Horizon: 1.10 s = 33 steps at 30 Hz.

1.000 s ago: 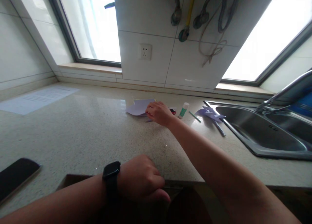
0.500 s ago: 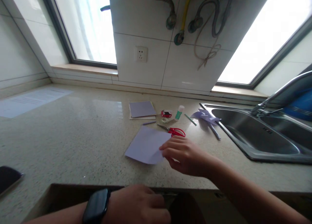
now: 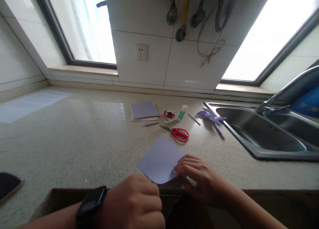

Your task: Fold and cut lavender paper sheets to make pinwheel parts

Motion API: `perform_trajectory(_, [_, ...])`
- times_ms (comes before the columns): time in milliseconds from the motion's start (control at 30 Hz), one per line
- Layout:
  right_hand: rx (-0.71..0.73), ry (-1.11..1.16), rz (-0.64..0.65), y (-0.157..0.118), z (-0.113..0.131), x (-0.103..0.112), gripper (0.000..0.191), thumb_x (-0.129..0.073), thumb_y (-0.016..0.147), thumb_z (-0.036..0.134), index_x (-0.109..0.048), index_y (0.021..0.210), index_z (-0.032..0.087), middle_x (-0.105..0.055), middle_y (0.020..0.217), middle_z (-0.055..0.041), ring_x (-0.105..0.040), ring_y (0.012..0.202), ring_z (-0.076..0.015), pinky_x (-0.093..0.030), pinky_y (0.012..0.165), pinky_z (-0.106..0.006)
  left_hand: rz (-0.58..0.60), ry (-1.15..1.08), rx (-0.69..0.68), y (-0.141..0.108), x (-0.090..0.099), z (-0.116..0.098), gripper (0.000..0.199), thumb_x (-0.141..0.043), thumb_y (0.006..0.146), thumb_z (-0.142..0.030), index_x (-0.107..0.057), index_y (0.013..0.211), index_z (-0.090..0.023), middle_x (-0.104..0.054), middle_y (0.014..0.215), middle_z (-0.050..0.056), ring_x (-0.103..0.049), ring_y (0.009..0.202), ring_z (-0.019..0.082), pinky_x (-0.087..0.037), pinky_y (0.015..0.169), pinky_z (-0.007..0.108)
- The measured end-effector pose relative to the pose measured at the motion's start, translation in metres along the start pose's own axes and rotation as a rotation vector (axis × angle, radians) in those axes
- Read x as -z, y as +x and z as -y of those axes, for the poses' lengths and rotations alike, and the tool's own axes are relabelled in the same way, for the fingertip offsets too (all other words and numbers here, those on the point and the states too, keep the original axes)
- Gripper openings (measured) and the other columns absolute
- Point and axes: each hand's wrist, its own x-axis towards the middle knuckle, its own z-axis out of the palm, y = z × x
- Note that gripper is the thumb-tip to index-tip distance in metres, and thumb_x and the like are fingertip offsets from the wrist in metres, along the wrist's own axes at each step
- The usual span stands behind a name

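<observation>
A square lilac sheet of paper (image 3: 160, 159) lies at the counter's front, its near corner curling slightly upward. My right hand (image 3: 196, 176) pinches its right corner between thumb and fingers. Just in front of the counter edge is my left hand (image 3: 134, 202), a black watch (image 3: 91, 204) on its wrist. Its fingers are curled in, and whatever they hold, if anything, is hidden. Red-handled scissors (image 3: 178, 134) rest beyond the sheet, blades pointing left. Behind them are a thin purple stick (image 3: 152, 124), a roll of clear tape (image 3: 167, 120), a small red box (image 3: 169, 114) and a glue stick (image 3: 182, 113).
A stack of lilac paper (image 3: 144, 110) lies farther back. To the right are a green strip (image 3: 194, 119) and a paper pinwheel (image 3: 209, 116) on a stick, close to the sink (image 3: 249, 149). A printed sheet (image 3: 32, 104) and a dark object (image 3: 8, 186) are at left.
My right hand has drawn the paper toward the counter's front edge and to the right, turning it, so the scissors now show fully. My left hand has risen slightly and shifted left.
</observation>
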Motion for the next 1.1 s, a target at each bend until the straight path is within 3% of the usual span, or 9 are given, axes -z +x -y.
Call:
perform_trajectory(33, [-0.031,0.018,-0.021,-0.003,0.000,0.000,0.025,-0.054,0.085,0.009,-0.060,0.104,0.025,-0.070,0.089,-0.0060,-0.065,0.084,-0.0202,-0.054,0.078,-0.038,-0.085,-0.013,0.003,0.003,0.009,0.005,0.069,-0.006,0.104,-0.052,-0.058,0.075,-0.019,-0.065,0.066,0.005,-0.060,0.063,0.019,-0.049,0.059,0.035])
perform_trajectory(100, [-0.096,0.039,-0.049,-0.008,-0.001,0.002,0.026,-0.053,0.084,0.009,-0.060,0.104,0.025,-0.069,0.089,-0.0065,-0.065,0.083,-0.0204,-0.053,0.073,-0.037,-0.131,-0.007,0.074,0.006,0.022,0.015,0.060,-0.018,0.103,-0.058,-0.061,0.101,-0.015,-0.071,0.093,0.011,-0.065,0.087,0.023,-0.053,0.076,0.038])
perform_trajectory(167, [-0.147,0.044,-0.059,-0.010,-0.003,0.004,0.024,-0.052,0.085,0.009,-0.060,0.101,0.024,-0.068,0.087,-0.0057,-0.063,0.079,-0.0188,-0.052,0.069,-0.034,-0.094,0.016,0.250,0.005,0.025,0.023,0.057,-0.026,0.102,-0.059,-0.055,0.122,-0.013,-0.067,0.117,0.015,-0.062,0.108,0.027,-0.050,0.093,0.044])
perform_trajectory(233, [-0.174,0.037,-0.069,-0.008,-0.005,0.005,0.019,-0.052,0.086,0.010,-0.059,0.097,0.024,-0.066,0.083,-0.0037,-0.062,0.074,-0.0164,-0.051,0.066,-0.031,-0.031,0.009,0.357,0.002,0.019,0.028,0.058,-0.032,0.100,-0.060,-0.048,0.132,-0.015,-0.063,0.129,0.016,-0.059,0.116,0.030,-0.047,0.100,0.048])
perform_trajectory(400, [-0.226,0.011,-0.099,0.006,-0.013,0.002,0.013,-0.053,0.089,0.016,-0.061,0.097,0.022,-0.067,0.082,-0.0025,-0.062,0.072,-0.0142,-0.050,0.065,-0.028,0.026,-0.016,0.402,-0.005,0.000,0.030,0.060,-0.038,0.097,-0.064,-0.045,0.134,-0.017,-0.064,0.126,0.016,-0.062,0.109,0.032,-0.050,0.094,0.051])
perform_trajectory(667, [-0.347,0.025,-0.169,0.036,-0.025,0.002,0.019,-0.056,0.092,0.024,-0.058,0.111,0.023,-0.065,0.081,0.0000,-0.059,0.069,-0.0135,-0.045,0.061,-0.026,-0.043,0.078,0.364,-0.005,-0.002,0.030,0.053,-0.039,0.101,-0.052,-0.027,0.139,-0.018,-0.061,0.125,0.019,-0.065,0.099,0.031,-0.058,0.080,0.049])
perform_trajectory(900, [-0.412,-0.105,-0.030,0.061,-0.042,0.002,0.013,-0.053,0.094,0.023,-0.059,0.105,0.022,-0.067,0.085,-0.0024,-0.062,0.075,-0.0165,-0.043,0.067,-0.028,0.026,0.103,0.462,-0.003,-0.004,0.028,0.045,-0.043,0.101,-0.045,-0.033,0.137,-0.020,-0.053,0.127,0.017,-0.062,0.100,0.029,-0.059,0.079,0.049])
perform_trajectory(1100, [-0.380,-0.188,0.056,0.073,-0.051,0.001,0.013,-0.053,0.094,0.023,-0.060,0.105,0.023,-0.071,0.093,-0.0041,-0.064,0.083,-0.0193,-0.042,0.072,-0.029,0.018,0.148,0.562,-0.003,-0.007,0.027,0.043,-0.051,0.098,-0.038,-0.041,0.136,-0.019,-0.045,0.133,0.018,-0.058,0.110,0.030,-0.058,0.089,0.050])
